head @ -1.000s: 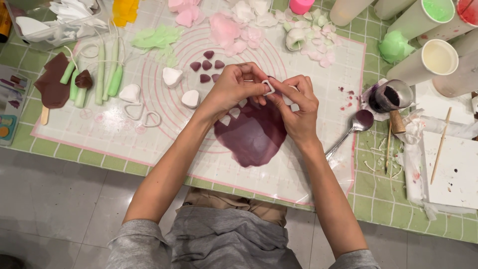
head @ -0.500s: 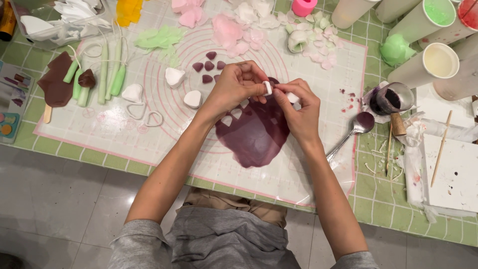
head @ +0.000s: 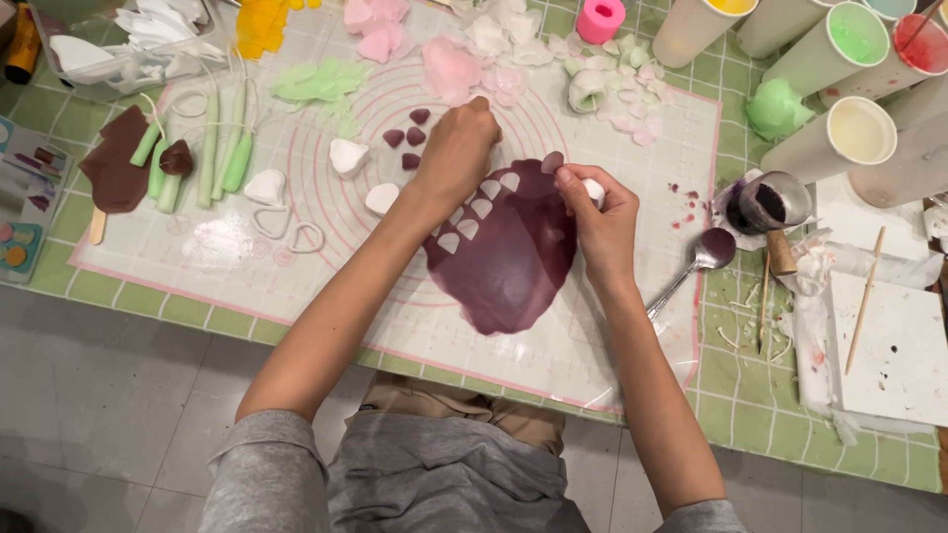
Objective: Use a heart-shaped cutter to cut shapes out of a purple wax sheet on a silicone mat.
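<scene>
the rolled-out sheet of dark maroon clay (head: 504,262) lies flat on the translucent mat (head: 632,326), right in front of me, its long axis running from near my body up and away toward the far side, with a row of petal-shaped holes (head: 474,207) cut along its upper left edge. my right hand (head: 602,217) sits at the sheet's far right rim, fingers pinched narrow around a small white cutter (head: 592,190), and a freshly cut maroon petal (head: 552,161) shows just at its fingertips. my left hand (head: 459,148) is off the sheet's far left edge, curled loosely with fingertips down on the mat, and i cannot tell whether it holds anything. the little group of finished maroon petals (head: 410,136) lies just to the left of that hand, so the left is plainly the nearer one to them. further out are white cutters (head: 348,156), green stems (head: 212,148), a spoon (head: 696,262) and tall cups of colour (head: 834,133).
</scene>
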